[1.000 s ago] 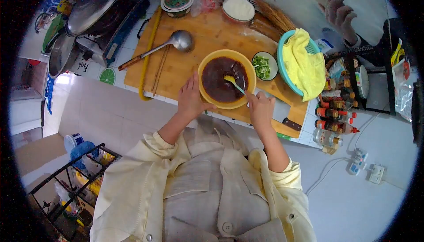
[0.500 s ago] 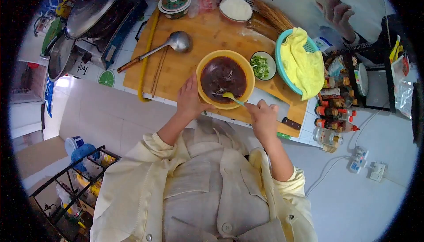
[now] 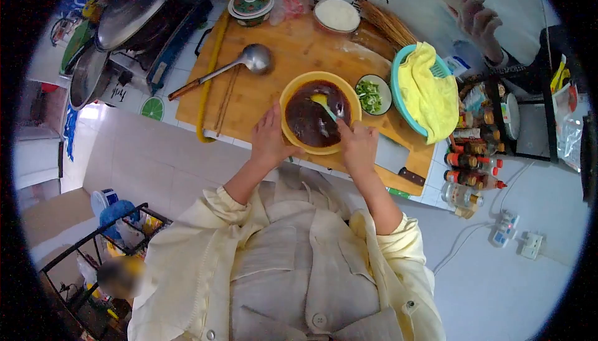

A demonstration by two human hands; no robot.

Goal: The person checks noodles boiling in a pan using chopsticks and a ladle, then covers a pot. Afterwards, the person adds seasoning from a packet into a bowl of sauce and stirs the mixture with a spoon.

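A yellow bowl (image 3: pixel 354 95) of dark brown liquid stands near the front edge of the wooden board (image 3: pixel 289 48). My left hand (image 3: pixel 269 137) grips the bowl's left side, with the thumb along its near rim. In my right hand (image 3: pixel 358 148), fingers closed, is a small spoon (image 3: pixel 329 110) with a yellow head and a pale green handle. The spoon's head rests in the liquid around the middle of the bowl. Just right of the bowl sits a small bowl of chopped green onion (image 3: pixel 370 96).
Left on the board lie a ladle (image 3: pixel 255 59) and chopsticks (image 3: pixel 227 101). A cleaver (image 3: pixel 395 157), a teal basket (image 3: pixel 398 85) with a yellow cloth (image 3: pixel 427 92), and bottles (image 3: pixel 464 159) are on the right. Behind stand a white-filled bowl (image 3: pixel 337 14) and a lidded pot (image 3: pixel 251 6).
The spoon has moved from the bowl's near right side up toward its middle, and my right hand has shifted left and inward over the rim. My left hand still holds the bowl.
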